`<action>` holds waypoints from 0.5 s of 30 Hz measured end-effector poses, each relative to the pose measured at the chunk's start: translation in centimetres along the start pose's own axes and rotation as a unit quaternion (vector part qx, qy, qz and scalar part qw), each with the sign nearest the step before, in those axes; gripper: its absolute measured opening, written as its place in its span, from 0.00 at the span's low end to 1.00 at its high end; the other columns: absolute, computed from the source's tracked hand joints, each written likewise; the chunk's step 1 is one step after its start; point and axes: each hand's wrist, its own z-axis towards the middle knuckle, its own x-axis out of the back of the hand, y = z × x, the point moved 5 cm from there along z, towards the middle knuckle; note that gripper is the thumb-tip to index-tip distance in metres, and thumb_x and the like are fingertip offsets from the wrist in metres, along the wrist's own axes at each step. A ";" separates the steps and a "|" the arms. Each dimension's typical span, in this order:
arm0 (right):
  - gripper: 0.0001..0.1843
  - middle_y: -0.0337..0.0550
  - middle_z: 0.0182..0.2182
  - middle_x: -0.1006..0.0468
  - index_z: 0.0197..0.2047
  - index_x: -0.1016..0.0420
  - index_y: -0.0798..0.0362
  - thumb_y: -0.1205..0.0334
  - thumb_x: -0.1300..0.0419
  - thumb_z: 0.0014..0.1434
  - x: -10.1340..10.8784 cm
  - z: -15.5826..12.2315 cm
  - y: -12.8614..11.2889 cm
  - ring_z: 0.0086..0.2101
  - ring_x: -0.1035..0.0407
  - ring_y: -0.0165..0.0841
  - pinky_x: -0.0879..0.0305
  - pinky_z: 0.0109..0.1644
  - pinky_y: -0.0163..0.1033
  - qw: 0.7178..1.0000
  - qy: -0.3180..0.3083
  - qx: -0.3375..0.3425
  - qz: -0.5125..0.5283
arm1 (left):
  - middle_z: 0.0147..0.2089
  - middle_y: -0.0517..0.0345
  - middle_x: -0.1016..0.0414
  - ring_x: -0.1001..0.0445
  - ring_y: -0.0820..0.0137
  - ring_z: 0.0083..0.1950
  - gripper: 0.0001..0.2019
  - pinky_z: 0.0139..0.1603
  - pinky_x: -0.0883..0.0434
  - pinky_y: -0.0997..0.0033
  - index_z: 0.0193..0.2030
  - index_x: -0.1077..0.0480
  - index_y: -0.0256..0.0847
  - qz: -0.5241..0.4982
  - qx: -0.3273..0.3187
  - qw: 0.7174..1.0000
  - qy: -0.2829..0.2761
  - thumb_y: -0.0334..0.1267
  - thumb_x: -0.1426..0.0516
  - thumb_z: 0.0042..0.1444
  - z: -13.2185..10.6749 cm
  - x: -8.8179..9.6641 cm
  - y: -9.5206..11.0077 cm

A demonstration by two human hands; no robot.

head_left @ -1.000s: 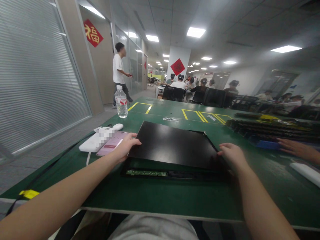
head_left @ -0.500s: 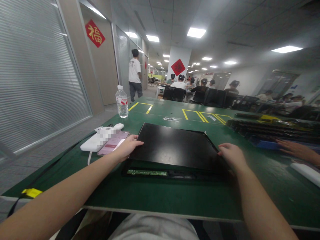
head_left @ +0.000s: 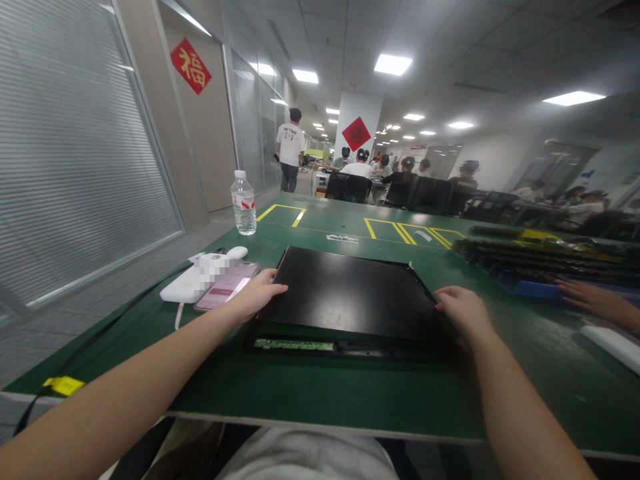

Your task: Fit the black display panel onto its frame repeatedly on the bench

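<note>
In front of me a glossy black display panel (head_left: pixel 345 290) lies tilted over a black frame (head_left: pixel 400 350) on the green table. My left hand (head_left: pixel 257 293) grips the panel's left edge, thumb on top and fingers partly hidden beneath. At the right edge, my right hand (head_left: pixel 463 310) is closed with thumb and forefinger at the rim; its other fingers are hidden. A narrow green circuit board (head_left: pixel 294 345) shows in the frame's near strip, below the panel's near edge.
Left of the panel are a phone (head_left: pixel 227 287), a white power bank (head_left: pixel 193 280) with a cable, and a water bottle (head_left: pixel 244 203). At right, another person's hand (head_left: pixel 600 303) rests near stacked dark parts (head_left: pixel 550 260) and a blue tray (head_left: pixel 537 288). Yellow tape marks the far tabletop.
Both my hands and the panel stay nearly in place. In the background, a walking person has moved farther off and to the right.
</note>
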 end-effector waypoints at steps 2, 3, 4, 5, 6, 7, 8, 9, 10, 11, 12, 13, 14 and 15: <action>0.15 0.43 0.30 0.18 0.41 0.19 0.49 0.60 0.43 0.52 0.0 0.0 0.0 0.32 0.26 0.39 0.39 0.31 0.39 1.000 0.000 0.001 0.004 | 0.33 0.56 0.19 0.19 0.61 0.31 0.20 0.31 0.25 0.65 0.44 0.31 0.40 0.006 0.002 1.000 0.005 0.27 0.34 0.43 -0.1 0.0 0.1; 0.15 0.43 0.30 0.18 0.41 0.19 0.49 0.59 0.43 0.52 0.0 0.0 0.1 0.33 0.26 0.39 0.39 0.31 0.39 1.000 0.000 0.001 0.006 | 0.32 0.56 0.19 0.19 0.61 0.31 0.19 0.31 0.24 0.65 0.44 0.31 0.40 0.009 0.003 1.000 0.007 0.27 0.34 0.44 -0.1 0.0 0.1; 0.15 0.43 0.30 0.18 0.41 0.20 0.49 0.59 0.43 0.52 0.0 0.1 0.1 0.33 0.26 0.39 0.39 0.32 0.39 1.000 0.000 0.001 0.007 | 0.32 0.56 0.20 0.19 0.61 0.31 0.19 0.31 0.24 0.65 0.44 0.31 0.40 0.011 0.004 1.000 0.008 0.26 0.35 0.45 -0.1 -0.1 0.2; 0.15 0.43 0.30 0.18 0.41 0.20 0.49 0.59 0.43 0.52 0.0 0.1 0.2 0.32 0.26 0.39 0.39 0.32 0.39 1.000 0.000 0.002 0.007 | 0.32 0.56 0.20 0.19 0.61 0.31 0.18 0.31 0.24 0.66 0.44 0.31 0.39 0.013 0.005 1.000 0.009 0.26 0.36 0.46 -0.2 -0.1 0.2; 0.15 0.43 0.30 0.18 0.41 0.20 0.49 0.59 0.43 0.52 0.0 0.1 0.2 0.32 0.26 0.39 0.39 0.32 0.39 1.000 0.000 0.004 0.006 | 0.31 0.56 0.20 0.19 0.61 0.31 0.18 0.31 0.25 0.66 0.44 0.31 0.39 0.015 0.005 1.000 0.010 0.26 0.36 0.46 -0.2 -0.1 0.3; 0.15 0.43 0.30 0.18 0.41 0.20 0.50 0.59 0.43 0.52 -0.1 0.1 0.2 0.32 0.26 0.39 0.39 0.32 0.39 1.000 0.000 0.006 0.005 | 0.31 0.56 0.20 0.19 0.61 0.31 0.17 0.31 0.25 0.66 0.44 0.31 0.39 0.016 0.007 1.000 0.010 0.25 0.36 0.46 -0.3 -0.2 0.3; 0.15 0.43 0.30 0.18 0.41 0.20 0.50 0.59 0.43 0.52 -0.1 0.2 0.3 0.32 0.26 0.39 0.39 0.32 0.39 1.000 0.002 0.009 0.005 | 0.31 0.56 0.20 0.19 0.61 0.31 0.17 0.31 0.25 0.66 0.44 0.31 0.39 0.017 0.007 1.000 0.011 0.25 0.36 0.47 -0.3 -0.2 0.3; 0.15 0.43 0.29 0.18 0.41 0.20 0.50 0.59 0.43 0.52 -0.1 0.2 0.3 0.32 0.26 0.39 0.39 0.32 0.39 1.000 0.004 0.011 0.007 | 0.31 0.56 0.20 0.19 0.61 0.31 0.18 0.32 0.25 0.66 0.44 0.31 0.39 0.016 0.007 1.000 0.011 0.25 0.36 0.46 -0.3 -0.2 0.3; 0.15 0.44 0.29 0.18 0.41 0.19 0.51 0.59 0.43 0.52 -0.1 0.3 0.3 0.31 0.26 0.38 0.39 0.32 0.39 1.000 0.006 0.013 0.009 | 0.31 0.56 0.20 0.19 0.61 0.32 0.18 0.32 0.25 0.66 0.44 0.31 0.39 0.014 0.007 1.000 0.011 0.26 0.36 0.46 -0.3 -0.2 0.3; 0.15 0.44 0.29 0.18 0.41 0.19 0.51 0.59 0.43 0.51 -0.1 0.3 0.4 0.31 0.26 0.38 0.39 0.32 0.39 1.000 0.006 0.013 0.011 | 0.32 0.56 0.20 0.19 0.61 0.32 0.18 0.33 0.25 0.66 0.44 0.31 0.39 0.013 0.008 1.000 0.011 0.26 0.36 0.45 -0.3 -0.2 0.3; 0.15 0.44 0.29 0.18 0.41 0.19 0.51 0.58 0.42 0.51 -0.1 0.4 0.5 0.31 0.27 0.38 0.39 0.31 0.39 1.000 0.007 0.012 0.013 | 0.32 0.56 0.20 0.19 0.61 0.32 0.19 0.33 0.24 0.65 0.45 0.32 0.38 0.011 0.009 1.000 0.010 0.26 0.35 0.45 -0.3 -0.2 0.2; 0.15 0.44 0.29 0.18 0.40 0.19 0.51 0.58 0.42 0.51 -0.2 0.5 0.6 0.31 0.27 0.38 0.39 0.31 0.39 1.000 0.007 0.012 0.016 | 0.32 0.56 0.19 0.19 0.61 0.32 0.20 0.33 0.24 0.65 0.45 0.32 0.38 0.009 0.011 1.000 0.009 0.26 0.35 0.44 -0.2 -0.2 0.2; 0.16 0.44 0.29 0.18 0.40 0.19 0.51 0.58 0.42 0.51 -0.2 0.6 0.6 0.31 0.27 0.38 0.39 0.31 0.39 1.000 0.008 0.012 0.018 | 0.32 0.56 0.19 0.19 0.61 0.32 0.20 0.33 0.24 0.66 0.45 0.32 0.39 0.008 0.014 1.000 0.009 0.26 0.35 0.44 -0.2 -0.1 0.2; 0.16 0.44 0.28 0.18 0.41 0.19 0.51 0.58 0.42 0.51 -0.3 0.7 0.7 0.31 0.27 0.38 0.39 0.31 0.38 1.000 0.009 0.012 0.021 | 0.32 0.56 0.19 0.19 0.62 0.32 0.20 0.33 0.24 0.66 0.45 0.32 0.39 0.006 0.016 1.000 0.010 0.27 0.35 0.44 -0.1 -0.1 0.2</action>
